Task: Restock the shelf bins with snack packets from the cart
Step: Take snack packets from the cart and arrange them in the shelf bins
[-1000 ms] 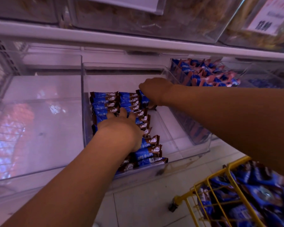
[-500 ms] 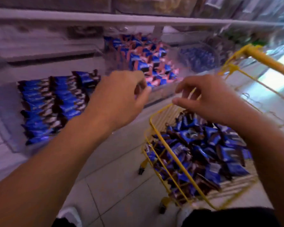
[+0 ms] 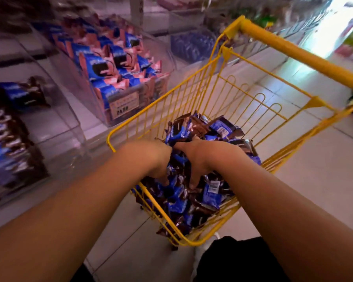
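- Hands first: the left hand (image 3: 157, 159) and the right hand (image 3: 200, 159) are both down inside the yellow wire cart (image 3: 192, 86), side by side, fingers pushed into the heap of snack packets (image 3: 194, 192).
- Left grip: fingers curl downward among the wrappers, tips hidden; whether they are grasping a packet I cannot tell.
- Right grip: fingers spread and pointing down into the heap, thumb stretched toward the other hand; clenched on something or not, I cannot tell.
- Snack packets: blue and brown wrappers, piled loosely in the near end of the cart; one with a white barcode lies face up just right of the right hand.
- Cart: stands on the tiled floor (image 3: 314, 180), its thick yellow handle (image 3: 293, 51) at the far right.
- Shelf, on the left: a clear bin (image 3: 65, 127) holds matching blue and brown packets stacked in rows along its left side.
- Next bin (image 3: 163, 58) along: blue and pink packets (image 3: 114, 64), with a price tag (image 3: 123, 104) on its front.
- Beyond that: a further bin of blue packets (image 3: 192, 47), blurred.
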